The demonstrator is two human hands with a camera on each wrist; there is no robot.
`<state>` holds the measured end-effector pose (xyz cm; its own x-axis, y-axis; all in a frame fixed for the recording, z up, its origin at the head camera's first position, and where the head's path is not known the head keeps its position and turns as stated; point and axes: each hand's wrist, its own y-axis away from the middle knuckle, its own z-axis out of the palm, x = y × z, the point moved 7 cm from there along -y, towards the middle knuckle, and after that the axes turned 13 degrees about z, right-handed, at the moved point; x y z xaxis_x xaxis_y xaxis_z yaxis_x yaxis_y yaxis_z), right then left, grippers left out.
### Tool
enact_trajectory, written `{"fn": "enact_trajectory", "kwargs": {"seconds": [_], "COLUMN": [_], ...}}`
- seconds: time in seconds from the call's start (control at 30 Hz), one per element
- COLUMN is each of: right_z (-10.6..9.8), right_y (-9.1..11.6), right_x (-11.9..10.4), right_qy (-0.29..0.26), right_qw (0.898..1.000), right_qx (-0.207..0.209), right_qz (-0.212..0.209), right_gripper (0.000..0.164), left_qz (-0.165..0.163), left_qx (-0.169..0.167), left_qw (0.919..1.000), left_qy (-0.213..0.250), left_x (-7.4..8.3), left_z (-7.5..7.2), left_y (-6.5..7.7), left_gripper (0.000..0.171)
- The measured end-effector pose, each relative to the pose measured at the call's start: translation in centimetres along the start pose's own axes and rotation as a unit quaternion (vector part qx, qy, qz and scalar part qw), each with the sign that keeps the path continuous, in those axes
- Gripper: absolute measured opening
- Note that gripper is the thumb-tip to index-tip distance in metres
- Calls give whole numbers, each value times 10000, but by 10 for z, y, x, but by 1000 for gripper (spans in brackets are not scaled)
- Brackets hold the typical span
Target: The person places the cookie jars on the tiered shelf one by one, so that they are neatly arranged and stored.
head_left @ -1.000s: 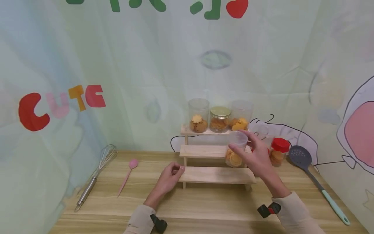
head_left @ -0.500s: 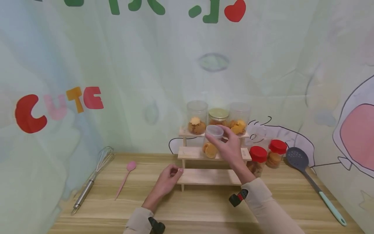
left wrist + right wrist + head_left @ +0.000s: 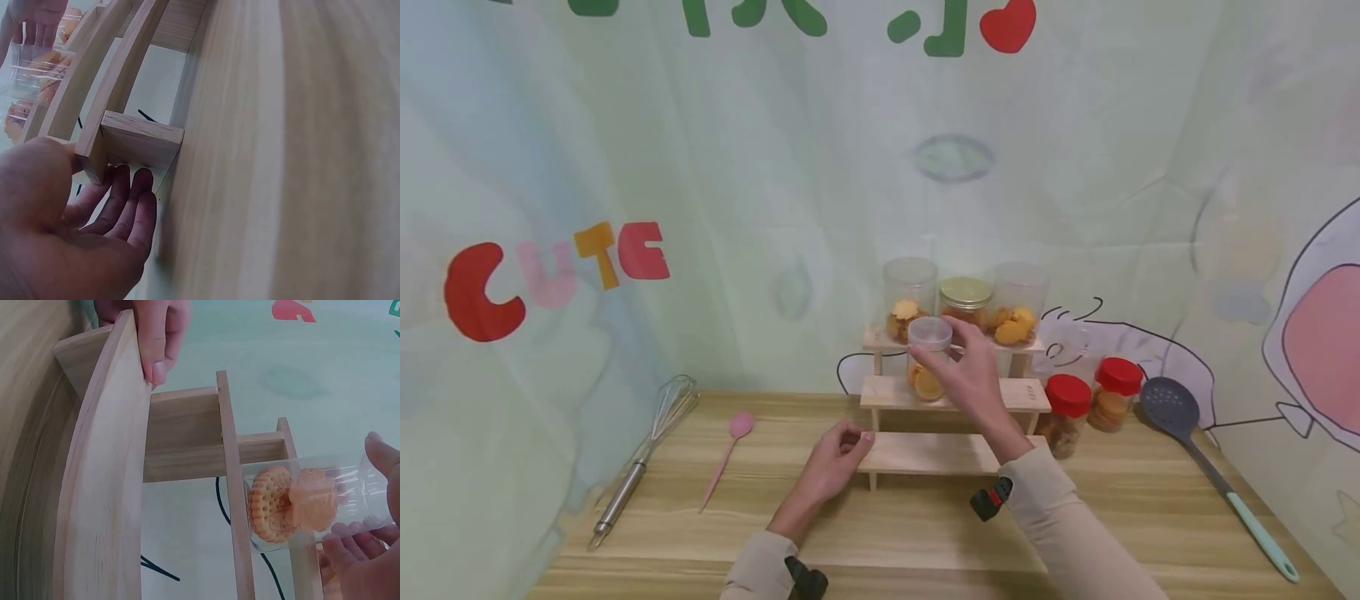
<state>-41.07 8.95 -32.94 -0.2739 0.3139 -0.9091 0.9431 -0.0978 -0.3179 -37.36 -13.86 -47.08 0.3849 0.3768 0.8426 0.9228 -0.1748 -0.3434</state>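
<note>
My right hand [image 3: 973,375] grips a clear plastic jar [image 3: 927,377] of round cookies near its top. That jar stands upright at the left part of the middle tier of a three-step wooden display rack [image 3: 925,452]; the right wrist view shows its base [image 3: 253,512] at the tier's edge. With its thumb on the lowest tier and its fingers curled below, my left hand [image 3: 81,219] holds the rack's left end. Several cookie jars line the top tier: a tall clear jar [image 3: 910,287], a gold-lidded jar [image 3: 966,296], and another clear jar [image 3: 1018,300].
Two red-lidded cookie jars [image 3: 1067,400] stand right of the rack, beside a grey slotted spatula [image 3: 1172,404] with a mint handle. On the left lie a whisk [image 3: 640,462] and a pink spoon [image 3: 730,450]. A printed curtain [image 3: 760,208] hangs behind the wooden table [image 3: 880,542].
My right hand has carried the cookie jar leftward from the rack's right side to the left part of the middle tier. My left hand has stayed at the rack's end.
</note>
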Motion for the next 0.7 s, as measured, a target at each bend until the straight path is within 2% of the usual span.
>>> {"fn": "enact_trajectory", "kwargs": {"seconds": [0.17,0.47,0.6,0.7], "right_z": [3,4,-6,-27], "right_y": [1,18,29,37], "right_x": [1,12,23,35], "right_qy": [113,666,688,725], "right_qw": [9999,9976,9975,9972], "right_qx": [-62,-153,-142,76], "right_qz": [56,-77,-59,-141], "right_gripper": [70,88,84,77], "left_qz": [-41,-120,-71,-48], "left_qx": [-8,7,4,-30], "left_qw": [10000,9999,10000,10000], "left_qy": [26,4,24,39], "left_x": [-1,-3,-4,-3], "left_z": [0,-3,-3,-1], "left_y": [1,2,2,1], "left_gripper": [33,33,35,36]}}
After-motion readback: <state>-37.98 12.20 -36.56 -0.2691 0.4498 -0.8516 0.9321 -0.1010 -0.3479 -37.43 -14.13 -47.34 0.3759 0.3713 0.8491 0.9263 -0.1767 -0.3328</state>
